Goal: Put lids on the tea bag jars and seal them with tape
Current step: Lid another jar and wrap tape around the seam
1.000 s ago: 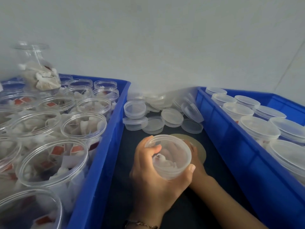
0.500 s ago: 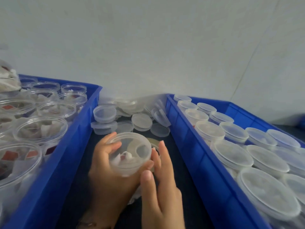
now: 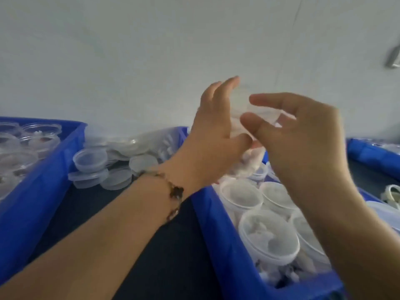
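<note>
A clear tea bag jar (image 3: 256, 124) is held up in the air above the right blue bin (image 3: 216, 234); it is blurred, with tea bags showing at its lower end. My left hand (image 3: 216, 131) grips it from the left, fingers behind it and thumb in front. My right hand (image 3: 303, 137) is against its right side with relaxed, spread fingers. Lidded jars (image 3: 269, 237) stand packed in the right bin below. Loose lids (image 3: 91, 159) lie piled on the dark table between the bins.
The left blue bin (image 3: 43, 169) holds open jars (image 3: 41, 128) of tea bags. A pale ring-shaped object (image 3: 391, 195) lies at the far right edge beyond the right bin. A white wall stands close behind everything.
Both hands have lifted the jar from the table between the bins, up and to the right over the right bin. The view has swung right.
</note>
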`<state>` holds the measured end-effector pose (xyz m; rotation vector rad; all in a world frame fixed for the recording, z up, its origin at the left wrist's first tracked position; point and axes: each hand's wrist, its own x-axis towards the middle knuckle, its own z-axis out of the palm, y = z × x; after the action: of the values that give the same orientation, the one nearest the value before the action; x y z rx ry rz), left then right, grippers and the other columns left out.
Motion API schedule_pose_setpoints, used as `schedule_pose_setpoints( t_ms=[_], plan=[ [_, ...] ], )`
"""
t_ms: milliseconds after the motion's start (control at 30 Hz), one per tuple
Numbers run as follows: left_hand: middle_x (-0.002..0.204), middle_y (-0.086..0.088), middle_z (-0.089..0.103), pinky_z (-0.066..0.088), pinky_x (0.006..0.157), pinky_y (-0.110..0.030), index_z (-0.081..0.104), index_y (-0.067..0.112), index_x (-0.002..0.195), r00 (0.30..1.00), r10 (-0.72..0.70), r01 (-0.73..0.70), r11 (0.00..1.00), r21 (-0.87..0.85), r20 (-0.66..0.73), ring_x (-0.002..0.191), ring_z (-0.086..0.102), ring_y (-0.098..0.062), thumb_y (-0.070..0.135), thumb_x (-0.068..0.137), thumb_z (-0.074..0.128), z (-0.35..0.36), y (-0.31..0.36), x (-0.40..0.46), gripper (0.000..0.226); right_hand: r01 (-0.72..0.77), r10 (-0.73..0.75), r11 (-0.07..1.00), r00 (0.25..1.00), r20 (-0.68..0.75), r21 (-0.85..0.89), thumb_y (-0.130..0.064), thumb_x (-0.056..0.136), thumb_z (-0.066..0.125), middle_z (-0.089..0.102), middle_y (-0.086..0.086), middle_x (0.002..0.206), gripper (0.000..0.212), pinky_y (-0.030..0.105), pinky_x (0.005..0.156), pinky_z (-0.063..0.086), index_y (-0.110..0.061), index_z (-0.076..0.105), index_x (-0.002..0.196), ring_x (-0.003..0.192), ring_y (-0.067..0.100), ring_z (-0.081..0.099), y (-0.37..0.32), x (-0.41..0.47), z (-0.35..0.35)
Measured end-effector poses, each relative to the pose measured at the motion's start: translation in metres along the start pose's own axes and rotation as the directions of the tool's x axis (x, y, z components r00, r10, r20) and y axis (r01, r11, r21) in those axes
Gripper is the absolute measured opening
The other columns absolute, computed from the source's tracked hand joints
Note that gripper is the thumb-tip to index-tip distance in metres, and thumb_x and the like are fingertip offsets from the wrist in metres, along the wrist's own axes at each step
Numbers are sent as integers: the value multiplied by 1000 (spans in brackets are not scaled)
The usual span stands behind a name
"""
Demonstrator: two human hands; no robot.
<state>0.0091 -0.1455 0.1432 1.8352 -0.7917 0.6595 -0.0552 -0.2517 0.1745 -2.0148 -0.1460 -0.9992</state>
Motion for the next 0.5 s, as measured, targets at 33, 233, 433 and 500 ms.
schedule_pose_setpoints(
  t_ms=[33, 233, 433, 500],
  plan=[
    [158, -2, 11, 8, 104, 0, 17, 17, 150, 998, 27, -30, 999, 41, 65, 139, 16, -7, 16, 90, 61, 6, 6, 14, 75, 38, -40, 998, 999, -30, -47, -29, 76, 76, 63, -25, 90, 24, 2, 66, 43, -41, 67, 94, 80, -14, 59, 10, 13, -10],
    [159, -7, 8, 32, 107, -41, 9, 27, 152, 958, -75, -73, 869, 490, 276, 133, 40, -28, 27, 97, 51, 79, -10, 78, 69, -4, -21, 991, 982, -189, -132, -20, 74, 77, 52, -5, 138, 35, 4, 88, 34, -48, 63, 90, 117, -1, 50, 108, 69, -23],
    [131, -10, 42, 50, 86, -37, 45, 14, 131, 906, -366, 375, 927, 1, 210, 109, 55, -30, 12, 81, 52, 141, -18, 100, 50, -31, -9, 984, 975, -223, -173, -10, 79, 62, 62, -16, 97, 26, 11, 80, 38, -18, 73, 101, 93, -2, 55, 179, 91, -13],
    [135, -10, 47, 48, 93, -38, 41, 20, 139, 891, -372, 389, 921, -15, 259, 115, 53, -30, 10, 84, 48, 150, -31, 99, 56, -19, -21, 976, 983, -181, -216, -14, 81, 65, 67, -5, 98, 21, 23, 82, 43, -16, 73, 101, 91, 7, 59, 195, 93, -12]
  ],
)
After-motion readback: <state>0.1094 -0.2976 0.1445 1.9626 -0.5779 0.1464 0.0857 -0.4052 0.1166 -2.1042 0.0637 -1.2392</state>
